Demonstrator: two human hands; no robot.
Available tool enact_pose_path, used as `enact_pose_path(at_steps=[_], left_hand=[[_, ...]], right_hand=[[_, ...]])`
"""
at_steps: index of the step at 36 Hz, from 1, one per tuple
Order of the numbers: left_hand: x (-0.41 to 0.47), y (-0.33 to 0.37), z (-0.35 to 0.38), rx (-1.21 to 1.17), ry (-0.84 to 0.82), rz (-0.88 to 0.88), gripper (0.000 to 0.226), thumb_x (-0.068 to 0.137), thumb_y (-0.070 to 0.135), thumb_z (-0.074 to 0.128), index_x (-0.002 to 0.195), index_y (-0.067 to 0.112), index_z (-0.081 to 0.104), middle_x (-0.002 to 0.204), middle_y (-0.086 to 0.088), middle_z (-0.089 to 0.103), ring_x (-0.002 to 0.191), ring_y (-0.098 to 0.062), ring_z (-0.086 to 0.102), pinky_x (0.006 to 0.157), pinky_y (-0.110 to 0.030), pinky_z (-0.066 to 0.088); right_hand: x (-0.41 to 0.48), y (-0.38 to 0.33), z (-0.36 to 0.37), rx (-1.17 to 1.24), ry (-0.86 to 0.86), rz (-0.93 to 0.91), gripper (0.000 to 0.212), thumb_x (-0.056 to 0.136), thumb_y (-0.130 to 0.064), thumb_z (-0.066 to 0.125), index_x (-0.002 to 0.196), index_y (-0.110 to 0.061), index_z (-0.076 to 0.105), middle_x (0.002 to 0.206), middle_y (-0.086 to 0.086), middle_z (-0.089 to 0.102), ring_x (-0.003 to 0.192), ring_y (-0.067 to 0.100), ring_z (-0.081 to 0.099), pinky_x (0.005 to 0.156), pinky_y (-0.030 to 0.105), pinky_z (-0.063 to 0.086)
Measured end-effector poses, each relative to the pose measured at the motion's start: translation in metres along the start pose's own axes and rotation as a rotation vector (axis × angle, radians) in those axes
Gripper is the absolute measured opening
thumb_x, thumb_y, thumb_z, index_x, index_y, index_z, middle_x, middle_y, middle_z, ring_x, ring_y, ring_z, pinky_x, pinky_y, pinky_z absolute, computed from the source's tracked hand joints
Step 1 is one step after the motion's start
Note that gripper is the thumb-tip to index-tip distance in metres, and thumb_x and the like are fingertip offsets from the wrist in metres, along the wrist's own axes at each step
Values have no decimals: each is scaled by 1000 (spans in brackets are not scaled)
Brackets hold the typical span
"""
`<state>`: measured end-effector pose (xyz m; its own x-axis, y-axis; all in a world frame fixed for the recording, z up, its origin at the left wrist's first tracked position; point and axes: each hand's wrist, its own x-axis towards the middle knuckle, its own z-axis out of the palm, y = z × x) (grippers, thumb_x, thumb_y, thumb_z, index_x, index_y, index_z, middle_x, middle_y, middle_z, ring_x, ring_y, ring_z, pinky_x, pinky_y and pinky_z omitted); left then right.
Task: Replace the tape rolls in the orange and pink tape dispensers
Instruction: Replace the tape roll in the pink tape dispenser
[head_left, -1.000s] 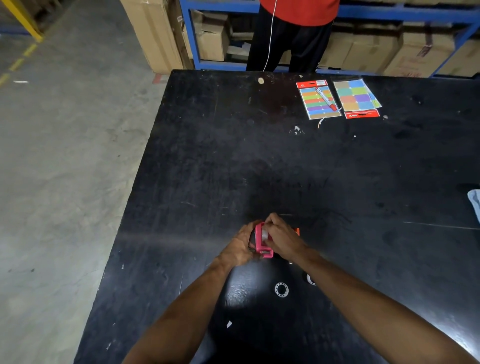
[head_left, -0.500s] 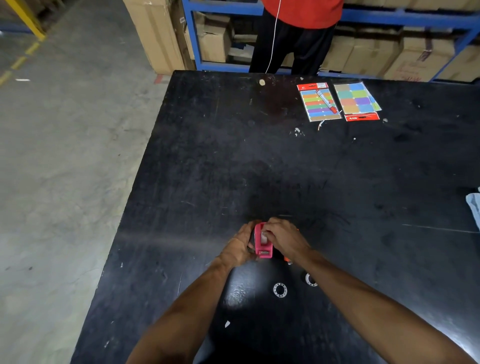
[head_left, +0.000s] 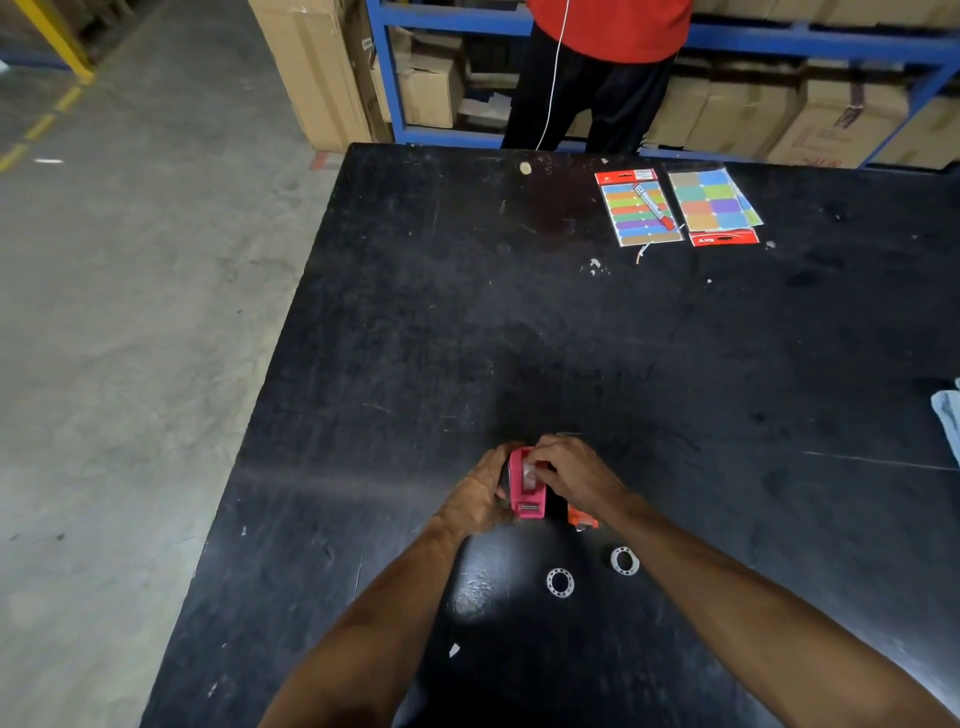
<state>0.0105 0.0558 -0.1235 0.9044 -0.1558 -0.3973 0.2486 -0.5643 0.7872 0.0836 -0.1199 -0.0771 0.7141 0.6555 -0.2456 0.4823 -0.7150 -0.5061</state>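
Your left hand (head_left: 480, 493) grips the pink tape dispenser (head_left: 525, 486) near the table's (head_left: 415, 338) front edge, while your right hand (head_left: 574, 475) pinches at the clear tape roll (head_left: 529, 472) seated in its cradle. It looks nearly fitted, though your fingers hide the hub. The orange tape dispenser (head_left: 581, 517) sits just beside, under your right wrist; its roll cannot be seen. Two white empty cores (head_left: 560, 582) lie nearer you, apparently already removed.

Pink dispenser (head_left: 525, 488), orange dispenser (head_left: 581, 517), black table (head_left: 571, 338) (scuffed), rainbow-striped sticker sheet (head_left: 640, 213).
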Motion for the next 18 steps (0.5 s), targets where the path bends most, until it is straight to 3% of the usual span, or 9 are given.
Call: enact_pose_path(at_steps=[1, 3, 6, 9, 14, 18], left_hand=[[-1, 1, -1, -18, -16, -4, 87, 70, 10, 81, 144, 24, 38, 141, -11, 46, 120, -17, 51, 102, -34, 50], [2, 0, 1, -8, 7, -30, 96, 64, 7, 85, 145, 21, 35, 141, -6, 46, 122, -17, 52, 100, -25, 48], [1, -2, 3, -57, 16, -53, 110, 53, 14, 90, 144, 34, 32, 140, 2, 48, 125, -15, 53, 108, -34, 46], [3, -5, 4, -48, 22, -32, 110, 52, 18, 90, 141, 41, 30, 139, 5, 49, 124, -13, 54, 108, -36, 47], [2, -3, 1, -52, 22, -34, 108, 54, 13, 91, 142, 34, 33, 138, 4, 48, 123, -14, 54, 105, -31, 48], [2, -3, -1, -36, 6, -18, 103, 58, 8, 88, 141, 36, 35, 133, 6, 46, 104, -14, 60, 85, -22, 53]], right_hand=[[1, 0, 0, -11, 6, -4, 15, 86, -17, 63, 92, -12, 76, 93, 5, 70, 90, 25, 64, 82, 39, 50], [1, -2, -1, -42, 17, -12, 19, 89, -19, 58, 92, -13, 76, 93, 5, 70, 90, 25, 64, 83, 41, 50], [2, -4, 0, -109, 38, -13, 28, 92, -25, 49, 95, -14, 75, 93, 5, 70, 88, 25, 64, 84, 41, 49], [1, -5, 4, -142, 62, -6, 34, 92, -29, 42, 98, -16, 73, 93, 4, 70, 89, 25, 64, 85, 40, 48], [2, -2, 5, -93, 88, -6, 14, 91, -25, 55, 99, -18, 64, 98, 1, 72, 93, 24, 65, 87, 40, 45], [-1, 5, 7, -79, 2, -16, 27, 86, -37, 65, 108, -20, 67, 103, -2, 65, 101, 19, 61, 97, 40, 40]])
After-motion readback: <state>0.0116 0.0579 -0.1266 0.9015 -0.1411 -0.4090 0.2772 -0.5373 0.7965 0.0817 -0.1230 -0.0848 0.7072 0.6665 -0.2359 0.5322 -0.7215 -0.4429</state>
